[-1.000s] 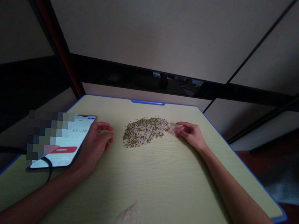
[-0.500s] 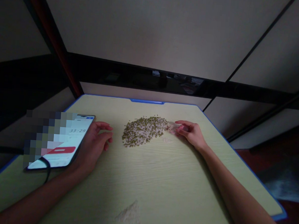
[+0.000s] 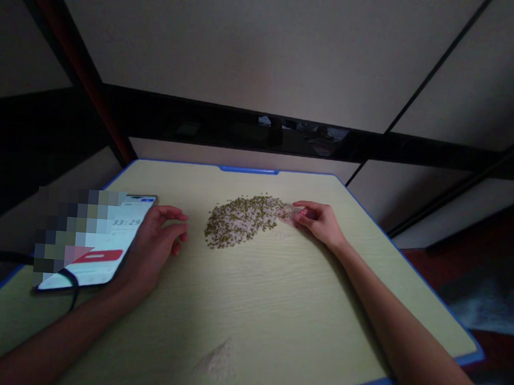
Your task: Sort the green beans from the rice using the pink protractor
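A mound of small green beans mixed with pale grains (image 3: 243, 219) lies spread in the middle of the table. At its right end my right hand (image 3: 319, 221) pinches a small see-through plastic bag with pinkish-red marks (image 3: 289, 213), which touches the mound's edge. What the bag contains is too blurred to tell. My left hand (image 3: 159, 238) rests on the table left of the mound, fingers loosely bent and apart, holding nothing. Beside it lies a phone (image 3: 125, 221) with a lit screen. Close to the table's near edge is a smaller pale heap (image 3: 221, 360).
The light wood-patterned table (image 3: 275, 311) has a blue rim and a blue strip (image 3: 250, 170) at its far edge. Behind stands a pale panelled wall or cabinet (image 3: 249, 51) with a dark band. A black cable (image 3: 74, 285) crosses the phone's near corner.
The whole view has shifted a little, so everything sits slightly further left and higher. My right hand still grips the bag by the mound, and less of the bag shows. My left hand keeps its pose.
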A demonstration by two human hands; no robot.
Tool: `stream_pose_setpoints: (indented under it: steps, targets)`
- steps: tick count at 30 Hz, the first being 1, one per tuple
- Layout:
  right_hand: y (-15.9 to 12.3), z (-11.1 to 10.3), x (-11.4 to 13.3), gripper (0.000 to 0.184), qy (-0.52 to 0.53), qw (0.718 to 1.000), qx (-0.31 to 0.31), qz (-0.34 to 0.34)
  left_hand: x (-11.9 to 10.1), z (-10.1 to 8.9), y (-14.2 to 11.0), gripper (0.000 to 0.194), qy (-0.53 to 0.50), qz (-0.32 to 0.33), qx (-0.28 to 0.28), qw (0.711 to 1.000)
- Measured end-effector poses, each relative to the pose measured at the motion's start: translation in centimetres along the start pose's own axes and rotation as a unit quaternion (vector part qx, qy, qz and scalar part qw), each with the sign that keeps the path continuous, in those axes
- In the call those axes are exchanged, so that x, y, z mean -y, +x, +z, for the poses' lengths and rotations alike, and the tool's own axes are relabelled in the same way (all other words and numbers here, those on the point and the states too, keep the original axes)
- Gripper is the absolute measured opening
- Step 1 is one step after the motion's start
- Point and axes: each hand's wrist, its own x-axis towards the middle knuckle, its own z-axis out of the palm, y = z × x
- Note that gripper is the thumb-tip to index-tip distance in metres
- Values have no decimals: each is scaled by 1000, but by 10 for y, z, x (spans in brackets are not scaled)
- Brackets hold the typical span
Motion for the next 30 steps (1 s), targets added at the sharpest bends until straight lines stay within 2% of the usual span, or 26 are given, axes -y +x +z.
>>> stream_pose_setpoints:
  steps: [11,20,30]
  targets:
    - [0,0,0,44,5,1000,20,6,0,1,1,23,-3,9,4,1000]
    - [-1,-6,4,38,-24,999,37,-11,1,0,2,21,1,7,5,1000]
    - [-2,-12,-4,41,-24,996,83,-9,0,0,0,20,-2,5,5,1000]
